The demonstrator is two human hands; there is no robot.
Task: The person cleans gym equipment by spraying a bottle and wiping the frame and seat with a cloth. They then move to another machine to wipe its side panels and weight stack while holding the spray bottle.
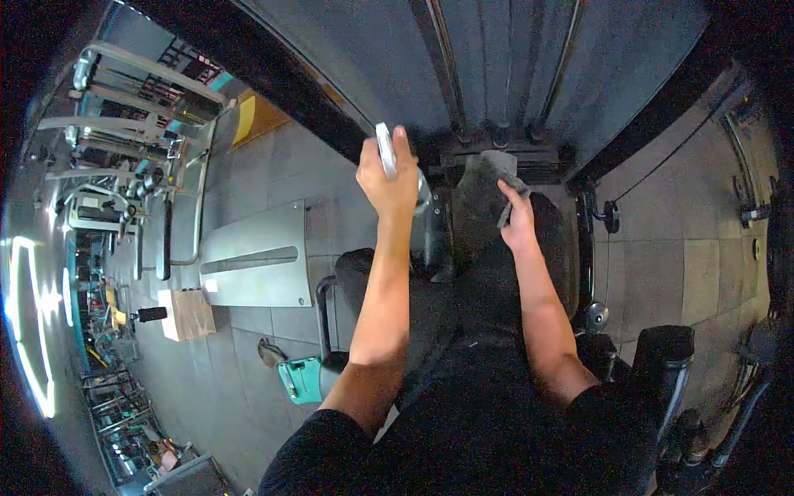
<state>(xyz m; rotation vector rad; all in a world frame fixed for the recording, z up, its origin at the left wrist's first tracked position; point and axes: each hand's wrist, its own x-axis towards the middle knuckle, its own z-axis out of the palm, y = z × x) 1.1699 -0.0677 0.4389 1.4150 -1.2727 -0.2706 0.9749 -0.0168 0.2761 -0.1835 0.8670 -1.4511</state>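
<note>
My left hand (387, 178) is closed around a white object (385, 150), perhaps a spray bottle's top; the part below it is partly hidden behind the fingers. To its right, my right hand (518, 217) grips a crumpled grey cloth (488, 186), with the thumb lying over it. Both hands are raised over my lap, apart from each other. Just beyond the cloth is the dark base of a weight stack (542, 157), with vertical metal rods (445, 66) rising from it.
A grey metal panel (256, 258) lies on the tiled floor to the left, near a cardboard box (188, 314). A green case (303, 380) sits lower down. Gym machines (165, 165) stand at far left; a pulley (611, 217) and cable are at right.
</note>
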